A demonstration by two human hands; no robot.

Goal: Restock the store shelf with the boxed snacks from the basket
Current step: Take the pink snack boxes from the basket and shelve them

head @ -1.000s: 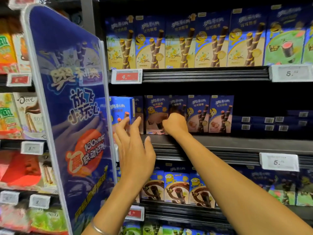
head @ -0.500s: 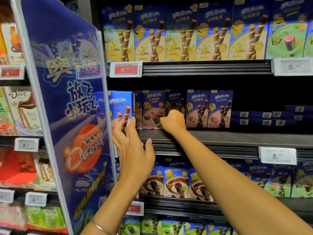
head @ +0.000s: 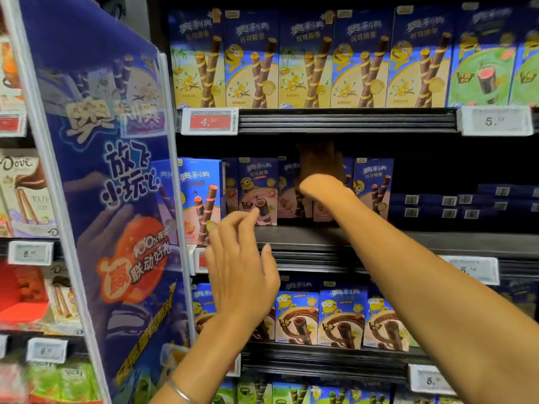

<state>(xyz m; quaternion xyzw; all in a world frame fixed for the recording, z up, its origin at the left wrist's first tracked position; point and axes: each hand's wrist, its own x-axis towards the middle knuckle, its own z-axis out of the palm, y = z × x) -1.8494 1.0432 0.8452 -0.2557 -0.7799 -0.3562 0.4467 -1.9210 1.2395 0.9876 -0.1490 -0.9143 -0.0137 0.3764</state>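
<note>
Blue boxed wafer-roll snacks stand in a row on the middle shelf (head: pixel 320 234). One pink-flavour box (head: pixel 201 199) stands forward at the shelf's left end. My left hand (head: pixel 242 272) hovers in front of the shelf lip with fingers apart and holds nothing; its fingertips are just right of that forward box. My right hand (head: pixel 319 164) reaches deep into the shelf, in shadow, and lies against the front of a box (head: pixel 373 188) row, fingers pointing up past the box tops. Its grip is too dark to read. The basket is out of view.
A blue promotional divider panel (head: pixel 102 170) juts out at the left, close to my left hand. Yellow boxes (head: pixel 306 62) fill the upper shelf, chocolate boxes (head: pixel 341 319) the lower one. Flat blue boxes (head: pixel 466 202) lie stacked at the right of the middle shelf, with dark space above.
My right hand has pushed deeper into the middle shelf and risen, fingers now pointing up. My left hand has drifted right, off the forward left box.
</note>
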